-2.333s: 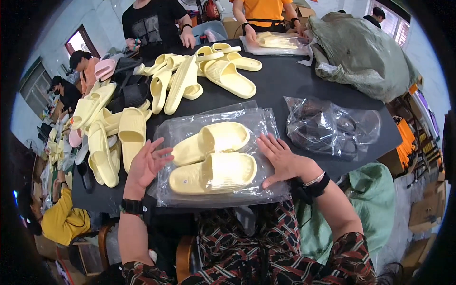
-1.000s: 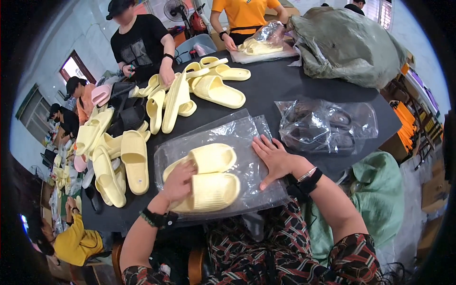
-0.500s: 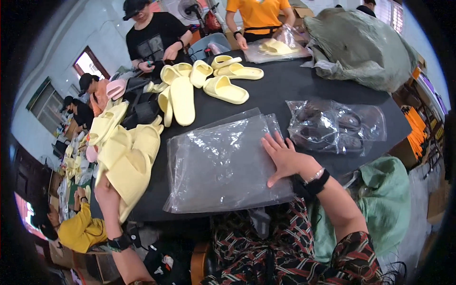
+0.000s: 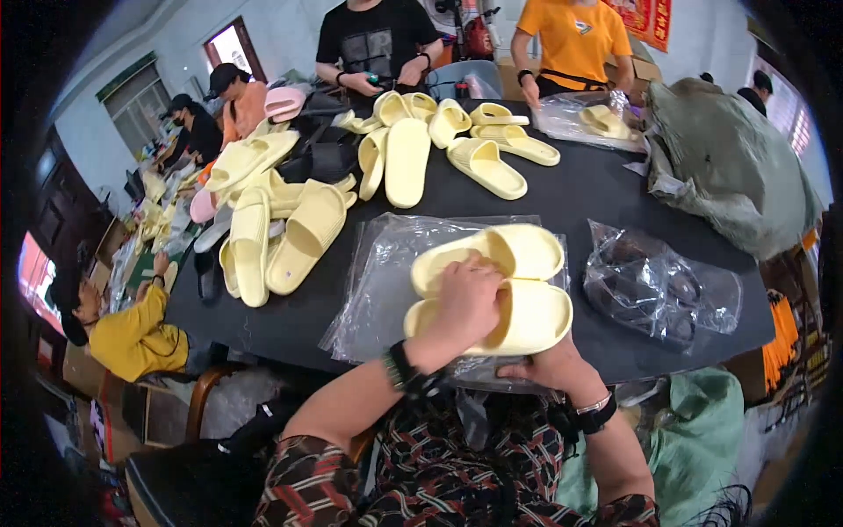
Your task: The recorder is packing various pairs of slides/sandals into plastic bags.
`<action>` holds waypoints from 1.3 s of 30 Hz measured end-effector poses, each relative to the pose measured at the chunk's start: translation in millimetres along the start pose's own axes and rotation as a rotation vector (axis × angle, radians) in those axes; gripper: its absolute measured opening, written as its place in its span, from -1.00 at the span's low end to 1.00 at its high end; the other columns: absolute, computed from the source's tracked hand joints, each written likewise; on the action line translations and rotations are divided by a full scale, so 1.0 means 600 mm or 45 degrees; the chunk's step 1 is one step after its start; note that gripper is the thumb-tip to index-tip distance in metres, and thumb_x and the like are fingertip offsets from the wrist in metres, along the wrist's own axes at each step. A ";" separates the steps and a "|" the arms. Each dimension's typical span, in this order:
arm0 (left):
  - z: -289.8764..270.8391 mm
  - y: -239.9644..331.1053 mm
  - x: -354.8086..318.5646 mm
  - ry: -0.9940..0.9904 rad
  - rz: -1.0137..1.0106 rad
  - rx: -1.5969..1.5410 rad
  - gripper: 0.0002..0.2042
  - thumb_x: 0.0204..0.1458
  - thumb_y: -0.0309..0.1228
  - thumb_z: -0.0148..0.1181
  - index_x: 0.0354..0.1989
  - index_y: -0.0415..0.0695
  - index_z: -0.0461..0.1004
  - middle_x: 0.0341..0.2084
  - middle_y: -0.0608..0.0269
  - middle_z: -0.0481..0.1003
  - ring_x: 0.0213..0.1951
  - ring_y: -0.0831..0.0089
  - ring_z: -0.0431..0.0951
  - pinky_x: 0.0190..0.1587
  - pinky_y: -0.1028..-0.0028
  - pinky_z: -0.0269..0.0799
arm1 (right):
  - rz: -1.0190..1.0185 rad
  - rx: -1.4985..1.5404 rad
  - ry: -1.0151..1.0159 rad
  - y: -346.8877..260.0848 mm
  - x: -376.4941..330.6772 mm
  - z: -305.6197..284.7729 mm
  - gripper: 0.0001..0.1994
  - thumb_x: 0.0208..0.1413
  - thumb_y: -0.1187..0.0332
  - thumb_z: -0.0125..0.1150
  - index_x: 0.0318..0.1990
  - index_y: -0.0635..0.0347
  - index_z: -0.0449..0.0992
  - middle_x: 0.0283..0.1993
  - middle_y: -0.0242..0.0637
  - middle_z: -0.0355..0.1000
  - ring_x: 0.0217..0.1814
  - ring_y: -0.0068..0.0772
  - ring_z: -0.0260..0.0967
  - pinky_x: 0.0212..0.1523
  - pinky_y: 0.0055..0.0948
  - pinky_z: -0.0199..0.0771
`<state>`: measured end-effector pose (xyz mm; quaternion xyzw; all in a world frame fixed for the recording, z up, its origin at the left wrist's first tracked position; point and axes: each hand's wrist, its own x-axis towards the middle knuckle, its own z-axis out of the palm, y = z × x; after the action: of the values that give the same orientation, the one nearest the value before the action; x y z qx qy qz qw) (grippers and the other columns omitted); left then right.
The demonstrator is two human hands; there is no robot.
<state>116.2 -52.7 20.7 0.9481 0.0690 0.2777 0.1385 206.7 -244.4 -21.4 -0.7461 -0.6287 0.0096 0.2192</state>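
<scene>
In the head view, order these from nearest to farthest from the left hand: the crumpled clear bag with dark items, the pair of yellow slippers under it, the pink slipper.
1. Pair of yellow slippers: under the left hand.
2. Crumpled clear bag: to the right.
3. Pink slipper: far left, at the table's back.

Footwear packing workshop. Indicators: loose yellow slippers (image 4: 290, 233) heaped on a black worktable (image 4: 597, 198), clear plastic bags (image 4: 663, 285) beside them, and several workers (image 4: 378, 39) stationed around that table.

left hand (image 4: 465, 303) pressing down on pair of yellow slippers (image 4: 505, 285), right hand (image 4: 551, 364) gripping their near edge, clear plastic bag (image 4: 386, 281) lying under fingers, on black table (image 4: 606, 202)
</scene>
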 end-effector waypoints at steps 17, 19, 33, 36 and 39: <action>-0.077 -0.325 -0.079 0.238 -0.745 0.404 -0.85 -0.03 -0.43 0.12 -0.38 -0.09 0.63 -0.44 0.03 0.58 -0.25 -0.04 0.57 -0.18 0.02 0.44 | 0.219 -0.262 -0.142 -0.009 -0.005 0.004 0.25 -0.15 -0.49 0.17 0.42 0.50 -0.02 0.52 0.20 -0.13 0.62 0.11 -0.31 0.51 0.14 -0.34; -0.114 -0.339 -0.087 0.273 -0.788 0.492 -0.86 -0.03 -0.41 0.14 -0.38 -0.11 0.62 -0.48 0.00 0.57 -0.27 -0.08 0.57 -0.20 0.02 0.45 | 0.229 -0.253 -0.146 -0.010 -0.005 0.006 0.25 -0.14 -0.49 0.17 0.42 0.50 -0.02 0.53 0.20 -0.13 0.62 0.10 -0.32 0.51 0.13 -0.35; -0.029 -0.062 -0.140 0.199 -0.086 0.154 -0.82 -0.12 -0.53 0.20 -0.29 -0.18 0.57 -0.25 0.10 0.61 -0.08 0.05 0.56 -0.08 0.13 0.40 | 0.338 -0.217 -0.242 -0.022 -0.001 -0.002 0.30 -0.21 -0.48 0.23 0.44 0.49 -0.09 0.55 0.18 -0.20 0.63 0.07 -0.39 0.53 0.06 -0.42; -0.039 -0.109 -0.134 0.088 -0.163 0.144 -0.80 -0.10 -0.52 0.20 -0.25 -0.17 0.58 -0.19 0.11 0.62 -0.03 0.02 0.56 -0.03 0.08 0.38 | 0.308 -0.248 -0.189 -0.018 -0.002 0.001 0.30 -0.20 -0.49 0.21 0.43 0.50 -0.07 0.54 0.19 -0.20 0.63 0.08 -0.39 0.53 0.06 -0.42; -0.063 -0.169 -0.126 0.108 -0.159 0.111 -0.84 -0.13 -0.55 0.18 -0.32 -0.19 0.57 -0.33 0.03 0.58 -0.12 -0.01 0.58 -0.13 0.08 0.44 | 0.306 -0.231 -0.184 -0.019 -0.001 -0.005 0.28 -0.19 -0.49 0.21 0.42 0.51 -0.04 0.53 0.21 -0.18 0.62 0.10 -0.36 0.53 0.07 -0.40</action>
<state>27.0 36.7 -17.5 0.9346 0.1457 0.3051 0.1109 196.6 -244.7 -15.0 -0.8300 -0.5473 0.0327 0.1025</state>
